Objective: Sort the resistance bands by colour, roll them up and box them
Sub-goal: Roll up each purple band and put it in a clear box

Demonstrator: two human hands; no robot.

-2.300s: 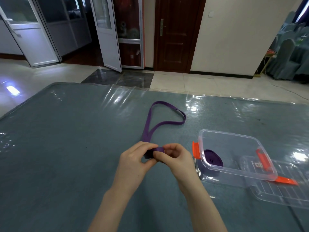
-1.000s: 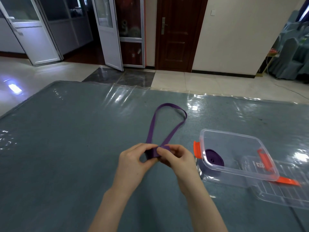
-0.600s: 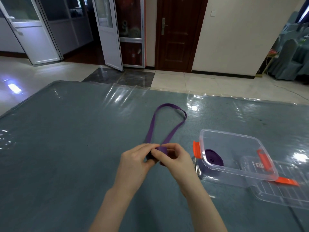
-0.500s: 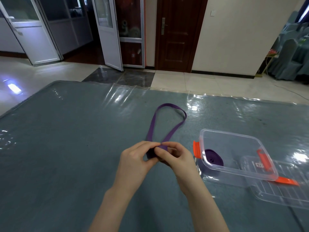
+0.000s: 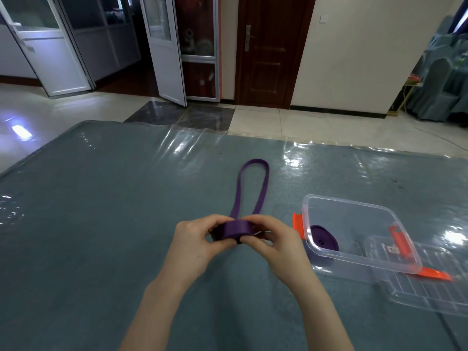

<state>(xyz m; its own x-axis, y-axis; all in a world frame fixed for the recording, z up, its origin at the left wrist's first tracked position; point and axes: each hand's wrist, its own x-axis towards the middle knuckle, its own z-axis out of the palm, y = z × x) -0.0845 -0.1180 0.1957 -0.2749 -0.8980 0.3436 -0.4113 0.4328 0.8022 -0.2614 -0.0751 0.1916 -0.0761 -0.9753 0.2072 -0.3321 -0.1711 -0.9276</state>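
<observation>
A purple resistance band (image 5: pixel 253 181) lies on the table, its free loop stretching away from me. Its near end is wound into a small roll (image 5: pixel 234 230) held between both hands. My left hand (image 5: pixel 195 244) pinches the roll from the left, and my right hand (image 5: pixel 273 239) pinches it from the right. To the right stands a clear plastic box (image 5: pixel 359 252) with orange clips. A rolled purple band (image 5: pixel 324 240) lies inside it at the near left corner.
The clear lid (image 5: pixel 430 287) with an orange clip lies against the box's near right side. The table (image 5: pixel 101 224) carries a blue-grey cloth under shiny plastic film. Beyond its far edge are tiled floor, doors and a wall.
The roll between my hands has grown thicker. The free loop on the table has shortened and straightened, its far end drawn closer to me.
</observation>
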